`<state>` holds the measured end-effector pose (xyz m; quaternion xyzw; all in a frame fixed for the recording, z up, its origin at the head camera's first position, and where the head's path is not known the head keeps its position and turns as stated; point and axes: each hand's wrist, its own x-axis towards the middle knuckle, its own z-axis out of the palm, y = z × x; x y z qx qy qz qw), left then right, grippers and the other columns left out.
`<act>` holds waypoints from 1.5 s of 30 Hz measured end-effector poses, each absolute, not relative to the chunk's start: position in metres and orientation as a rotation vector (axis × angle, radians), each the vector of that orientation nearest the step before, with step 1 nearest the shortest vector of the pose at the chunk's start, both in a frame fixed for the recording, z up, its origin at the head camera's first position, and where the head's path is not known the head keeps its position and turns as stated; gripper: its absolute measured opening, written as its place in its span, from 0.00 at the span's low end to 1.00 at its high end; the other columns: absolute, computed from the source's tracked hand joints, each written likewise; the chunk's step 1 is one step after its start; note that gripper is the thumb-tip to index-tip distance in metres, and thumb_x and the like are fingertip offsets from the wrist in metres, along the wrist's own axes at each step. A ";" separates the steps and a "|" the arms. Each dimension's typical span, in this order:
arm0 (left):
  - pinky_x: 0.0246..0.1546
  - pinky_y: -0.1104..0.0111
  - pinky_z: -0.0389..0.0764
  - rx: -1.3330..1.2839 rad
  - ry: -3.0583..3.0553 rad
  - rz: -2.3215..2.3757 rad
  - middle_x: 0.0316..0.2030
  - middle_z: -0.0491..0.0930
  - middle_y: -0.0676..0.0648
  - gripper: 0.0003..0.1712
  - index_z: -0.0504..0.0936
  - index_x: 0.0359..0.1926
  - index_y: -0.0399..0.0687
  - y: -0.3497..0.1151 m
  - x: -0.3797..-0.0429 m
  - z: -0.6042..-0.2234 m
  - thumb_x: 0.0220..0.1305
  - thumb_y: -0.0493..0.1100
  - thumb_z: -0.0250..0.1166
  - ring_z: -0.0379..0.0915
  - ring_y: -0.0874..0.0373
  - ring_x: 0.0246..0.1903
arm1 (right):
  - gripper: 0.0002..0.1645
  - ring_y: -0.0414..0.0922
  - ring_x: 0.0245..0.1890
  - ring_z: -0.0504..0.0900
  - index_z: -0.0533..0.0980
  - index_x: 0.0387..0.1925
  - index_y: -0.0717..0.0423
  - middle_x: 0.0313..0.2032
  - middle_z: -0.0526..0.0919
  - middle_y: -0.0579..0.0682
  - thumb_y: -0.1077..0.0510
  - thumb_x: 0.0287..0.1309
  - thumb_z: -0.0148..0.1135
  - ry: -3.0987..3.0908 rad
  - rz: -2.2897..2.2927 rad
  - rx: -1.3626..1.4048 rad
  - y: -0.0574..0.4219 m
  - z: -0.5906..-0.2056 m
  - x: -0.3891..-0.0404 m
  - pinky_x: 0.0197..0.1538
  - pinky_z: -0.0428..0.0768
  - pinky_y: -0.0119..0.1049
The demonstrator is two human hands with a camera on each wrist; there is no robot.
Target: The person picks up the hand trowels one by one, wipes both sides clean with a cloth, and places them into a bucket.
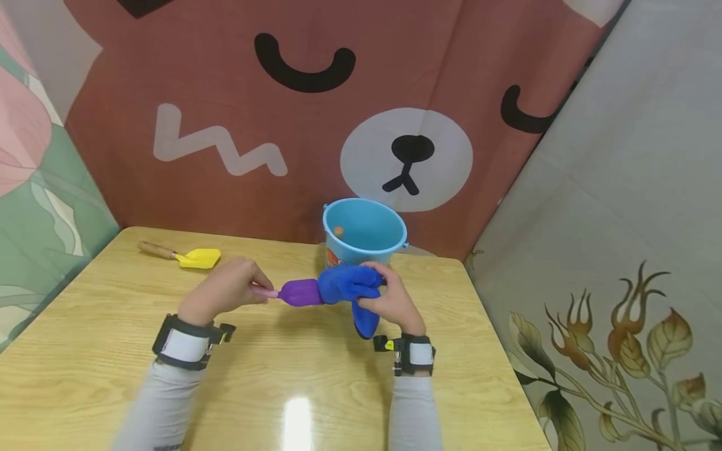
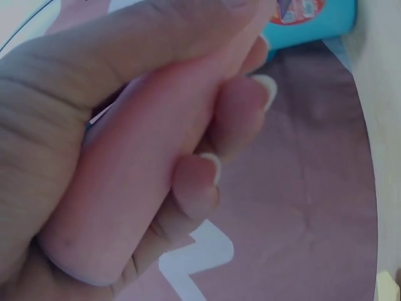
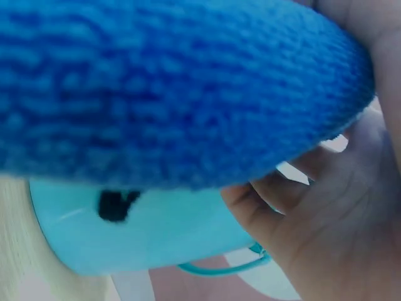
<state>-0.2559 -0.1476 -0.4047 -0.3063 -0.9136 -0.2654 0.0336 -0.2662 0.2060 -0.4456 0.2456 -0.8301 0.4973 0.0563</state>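
My left hand (image 1: 225, 289) grips the pink handle (image 2: 135, 166) of a small toy shovel (image 1: 300, 292) with a purple blade, held sideways above the table. A blue cloth (image 1: 343, 283) covers the far end of the blade, and my right hand (image 1: 396, 302) holds that cloth with thumb and fingers. One flap of the cloth hangs down below the right hand. In the right wrist view the cloth's ribbed, fuzzy surface fills the upper part, with the fingers curled at its edge. The blade's tip is hidden inside the cloth.
Just behind the hands stands a light blue bucket (image 1: 368, 255), with a small orange-brown end of something showing inside. A yellow toy shovel (image 1: 198, 258) with a wooden handle lies at the back left of the wooden table (image 1: 271, 388). A bear-patterned curtain (image 1: 225, 200) hangs behind the table.
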 end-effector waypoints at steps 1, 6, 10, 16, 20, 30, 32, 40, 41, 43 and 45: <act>0.29 0.69 0.79 -0.941 -2.804 -0.811 0.26 0.87 0.56 0.09 0.94 0.34 0.48 -0.144 -0.256 -0.403 0.49 0.38 0.82 0.77 0.66 0.25 | 0.36 0.51 0.56 0.77 0.77 0.59 0.47 0.55 0.80 0.51 0.67 0.46 0.75 -2.509 1.504 0.749 0.204 -0.445 -0.266 0.59 0.77 0.53; 0.30 0.67 0.80 -0.940 -2.791 -0.844 0.27 0.88 0.54 0.10 0.93 0.35 0.47 -0.131 -0.256 -0.399 0.48 0.37 0.82 0.77 0.64 0.26 | 0.37 0.52 0.61 0.75 0.77 0.60 0.47 0.58 0.79 0.50 0.64 0.45 0.77 -2.460 1.485 0.776 0.194 -0.440 -0.266 0.64 0.74 0.58; 0.32 0.66 0.82 -0.939 -2.754 -0.837 0.28 0.88 0.54 0.09 0.93 0.35 0.48 -0.122 -0.256 -0.398 0.50 0.38 0.81 0.79 0.63 0.27 | 0.37 0.52 0.63 0.73 0.77 0.59 0.51 0.62 0.74 0.52 0.64 0.45 0.78 -2.421 1.511 0.814 0.182 -0.438 -0.267 0.66 0.73 0.58; 0.33 0.66 0.85 -0.935 -2.689 -0.817 0.30 0.89 0.54 0.08 0.94 0.36 0.48 -0.115 -0.254 -0.399 0.53 0.39 0.80 0.84 0.61 0.30 | 0.39 0.52 0.70 0.67 0.75 0.60 0.51 0.74 0.65 0.52 0.63 0.43 0.78 -2.402 1.505 0.924 0.161 -0.439 -0.269 0.69 0.69 0.59; 0.32 0.67 0.86 -0.947 -2.647 -0.794 0.31 0.90 0.52 0.09 0.93 0.37 0.48 -0.114 -0.252 -0.399 0.53 0.39 0.80 0.86 0.59 0.31 | 0.41 0.50 0.71 0.68 0.72 0.62 0.48 0.74 0.67 0.46 0.64 0.45 0.77 -2.430 1.513 0.960 0.153 -0.440 -0.268 0.68 0.69 0.59; 0.31 0.65 0.87 -0.960 -2.565 -0.794 0.31 0.90 0.49 0.10 0.93 0.36 0.42 -0.111 -0.254 -0.402 0.50 0.35 0.81 0.87 0.56 0.30 | 0.37 0.56 0.65 0.74 0.73 0.60 0.45 0.65 0.76 0.53 0.65 0.48 0.78 -2.456 1.447 0.911 0.150 -0.438 -0.264 0.64 0.73 0.62; 0.32 0.64 0.87 -0.963 -2.557 -0.785 0.31 0.90 0.49 0.10 0.93 0.36 0.43 -0.111 -0.253 -0.402 0.50 0.35 0.81 0.87 0.56 0.30 | 0.40 0.56 0.66 0.73 0.72 0.63 0.45 0.66 0.75 0.53 0.64 0.49 0.78 -2.446 1.424 0.911 0.148 -0.439 -0.264 0.65 0.73 0.62; 0.34 0.64 0.88 -0.953 -2.593 -0.808 0.31 0.90 0.49 0.10 0.93 0.36 0.44 -0.110 -0.251 -0.401 0.51 0.36 0.81 0.87 0.56 0.31 | 0.34 0.47 0.60 0.77 0.78 0.59 0.44 0.57 0.79 0.48 0.60 0.49 0.79 -2.523 1.288 0.936 0.145 -0.440 -0.263 0.64 0.76 0.51; 0.34 0.65 0.87 -0.952 -2.599 -0.818 0.31 0.90 0.49 0.09 0.93 0.36 0.44 -0.110 -0.251 -0.401 0.51 0.37 0.81 0.87 0.57 0.31 | 0.32 0.46 0.59 0.78 0.80 0.57 0.45 0.56 0.80 0.48 0.60 0.49 0.79 -2.530 1.282 0.938 0.145 -0.439 -0.263 0.64 0.77 0.50; 0.33 0.66 0.87 -0.953 -2.610 -0.832 0.31 0.90 0.49 0.09 0.93 0.37 0.44 -0.110 -0.252 -0.401 0.52 0.38 0.80 0.87 0.58 0.31 | 0.28 0.47 0.58 0.78 0.81 0.54 0.47 0.54 0.80 0.48 0.61 0.50 0.79 -2.536 1.274 0.943 0.144 -0.439 -0.262 0.63 0.78 0.50; 0.32 0.66 0.87 -0.949 -2.611 -0.822 0.30 0.90 0.50 0.08 0.93 0.36 0.44 -0.111 -0.252 -0.401 0.53 0.38 0.80 0.86 0.59 0.29 | 0.27 0.47 0.57 0.78 0.81 0.53 0.48 0.53 0.81 0.49 0.61 0.49 0.79 -2.543 1.267 0.936 0.143 -0.439 -0.263 0.63 0.78 0.50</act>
